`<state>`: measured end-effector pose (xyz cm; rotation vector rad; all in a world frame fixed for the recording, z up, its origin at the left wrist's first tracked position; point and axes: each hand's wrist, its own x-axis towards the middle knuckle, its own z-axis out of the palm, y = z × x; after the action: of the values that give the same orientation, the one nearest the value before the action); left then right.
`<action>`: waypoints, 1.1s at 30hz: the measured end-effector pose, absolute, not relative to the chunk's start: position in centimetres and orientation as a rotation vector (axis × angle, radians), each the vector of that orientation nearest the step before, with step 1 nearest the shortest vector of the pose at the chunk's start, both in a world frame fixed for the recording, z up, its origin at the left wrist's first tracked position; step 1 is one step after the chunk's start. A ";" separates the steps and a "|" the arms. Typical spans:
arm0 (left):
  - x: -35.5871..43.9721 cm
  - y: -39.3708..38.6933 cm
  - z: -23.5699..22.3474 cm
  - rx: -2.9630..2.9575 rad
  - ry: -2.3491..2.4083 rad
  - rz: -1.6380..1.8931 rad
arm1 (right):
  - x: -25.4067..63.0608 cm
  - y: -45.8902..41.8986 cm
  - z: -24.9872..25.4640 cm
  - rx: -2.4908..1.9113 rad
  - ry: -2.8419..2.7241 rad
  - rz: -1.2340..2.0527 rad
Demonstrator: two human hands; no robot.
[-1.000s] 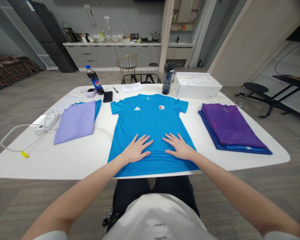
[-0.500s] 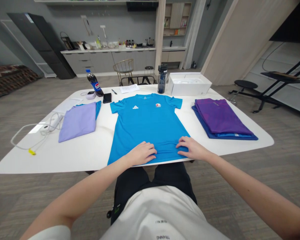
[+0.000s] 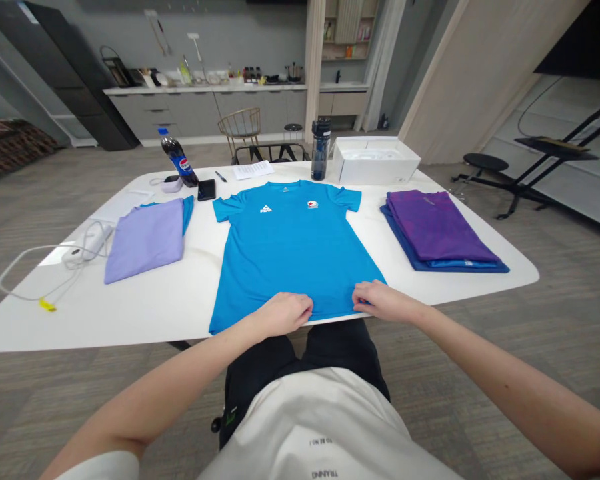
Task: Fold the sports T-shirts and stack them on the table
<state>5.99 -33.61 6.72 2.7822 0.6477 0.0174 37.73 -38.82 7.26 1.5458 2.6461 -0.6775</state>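
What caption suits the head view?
Left hand and right hand curled at the hem of a blue short-sleeved T-shirt on a white table, between folded lilac fabric and folded purple fabric.

- A bright blue T-shirt (image 3: 295, 247) lies spread flat, front side up, on a white desk (image 3: 195, 300), its collar (image 3: 285, 188) pointing toward the far side.
- Both short sleeves are fanned outward, one to each side, and the body widens toward the bottom.
- Across the chest, a white logo (image 3: 266, 209) (it reads "PEAK") sits on the left, opposite a small badge (image 3: 313, 205) with a red star.
- The hem runs along the near edge, the fabric mostly smooth, the lower left corner reaching that edge.
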 end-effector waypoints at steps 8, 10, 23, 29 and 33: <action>5.5 -32.0 6.6 2.745 0.675 0.205 | 38.0 -37.8 7.0 1.744 2.728 -0.608; 5.1 -31.7 5.7 2.812 0.748 0.265 | 37.9 -38.0 6.0 1.832 2.698 -0.458; 8.2 -29.4 4.6 2.828 0.517 0.205 | 36.1 -33.1 3.8 1.835 2.659 -0.318; 9.8 -18.8 3.5 2.762 1.076 0.209 | 35.3 -22.1 2.4 2.115 2.612 -0.106; 10.2 -11.0 2.6 2.632 1.401 0.167 | 36.8 -13.5 1.7 2.411 2.433 0.004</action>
<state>10.22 -10.96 2.62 2.6315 1.4014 0.1675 36.81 -13.46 1.72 2.4114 2.4335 0.0039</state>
